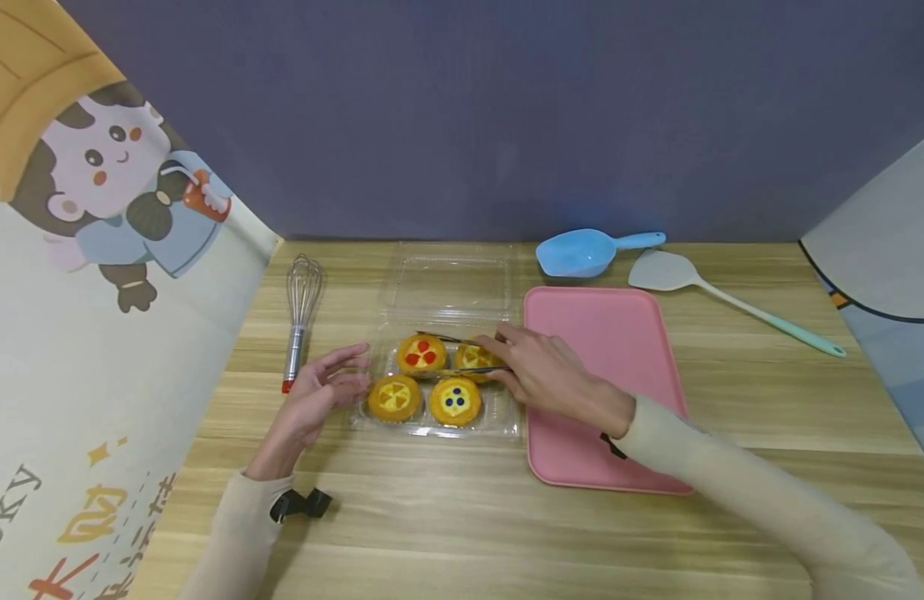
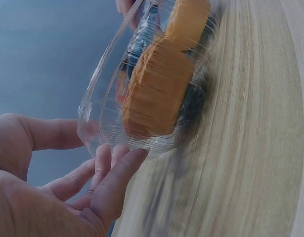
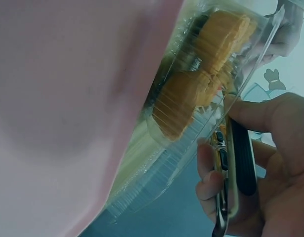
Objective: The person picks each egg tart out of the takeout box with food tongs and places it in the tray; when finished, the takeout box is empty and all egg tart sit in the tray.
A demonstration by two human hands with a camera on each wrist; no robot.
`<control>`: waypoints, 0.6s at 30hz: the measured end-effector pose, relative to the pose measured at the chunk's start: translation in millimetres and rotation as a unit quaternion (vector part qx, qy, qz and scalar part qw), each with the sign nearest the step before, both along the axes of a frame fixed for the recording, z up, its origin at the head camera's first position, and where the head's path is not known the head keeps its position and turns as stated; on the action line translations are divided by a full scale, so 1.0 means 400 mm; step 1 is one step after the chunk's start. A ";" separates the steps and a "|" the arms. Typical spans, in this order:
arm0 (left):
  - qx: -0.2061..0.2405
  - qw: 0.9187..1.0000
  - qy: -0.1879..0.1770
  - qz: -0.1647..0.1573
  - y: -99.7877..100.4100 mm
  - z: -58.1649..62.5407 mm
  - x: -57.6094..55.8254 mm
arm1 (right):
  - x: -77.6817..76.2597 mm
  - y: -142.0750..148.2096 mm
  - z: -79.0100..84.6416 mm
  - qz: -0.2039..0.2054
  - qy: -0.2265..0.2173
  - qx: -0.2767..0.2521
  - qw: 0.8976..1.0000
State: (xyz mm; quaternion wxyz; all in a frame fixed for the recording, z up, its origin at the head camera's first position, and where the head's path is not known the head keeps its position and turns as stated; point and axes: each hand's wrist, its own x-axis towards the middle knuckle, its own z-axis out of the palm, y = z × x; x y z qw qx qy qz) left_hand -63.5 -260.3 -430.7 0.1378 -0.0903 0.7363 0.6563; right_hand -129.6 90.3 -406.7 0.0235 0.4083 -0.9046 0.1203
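Observation:
A clear plastic container (image 1: 432,431) with its lid (image 1: 452,279) folded back holds several toy tarts. At its far left is the red-topped tart (image 1: 421,354), beside a yellow-topped tart (image 1: 476,357); nearer are another yellow-topped tart (image 1: 395,397) and a blue-dotted tart (image 1: 456,401). My right hand (image 1: 540,371) grips metal tongs (image 1: 462,370) with black handle pads. Their arms are spread, reaching over the right yellow-topped tart to either side of the red-topped one. My left hand (image 1: 322,396) has its fingers extended to the container's left edge, fingertips (image 2: 137,155) right at the clear wall.
A pink tray (image 1: 604,333) lies right of the container, under my right forearm. Behind it are a blue scoop (image 1: 581,252) and a spatula (image 1: 664,271) with a green-ended handle. A whisk (image 1: 302,300) lies at the left, beyond my left hand. A dark wall (image 1: 462,125) borders the table's back.

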 end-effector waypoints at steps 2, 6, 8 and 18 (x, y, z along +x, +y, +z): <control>-0.002 1.000 0.000 0.001 0.000 0.000 0.000 | 0.003 0.006 -0.002 0.001 0.003 -0.009 1.000; -0.005 1.000 0.001 -0.004 -0.010 0.001 0.006 | 0.023 0.006 -0.002 -0.009 0.004 -0.029 1.000; -0.008 1.000 0.002 -0.008 -0.017 0.002 0.011 | 0.036 0.005 -0.001 -0.016 0.005 -0.035 0.999; -0.008 1.000 0.002 -0.029 -0.048 0.002 0.034 | 0.108 0.024 0.007 -0.068 -0.008 -0.050 0.996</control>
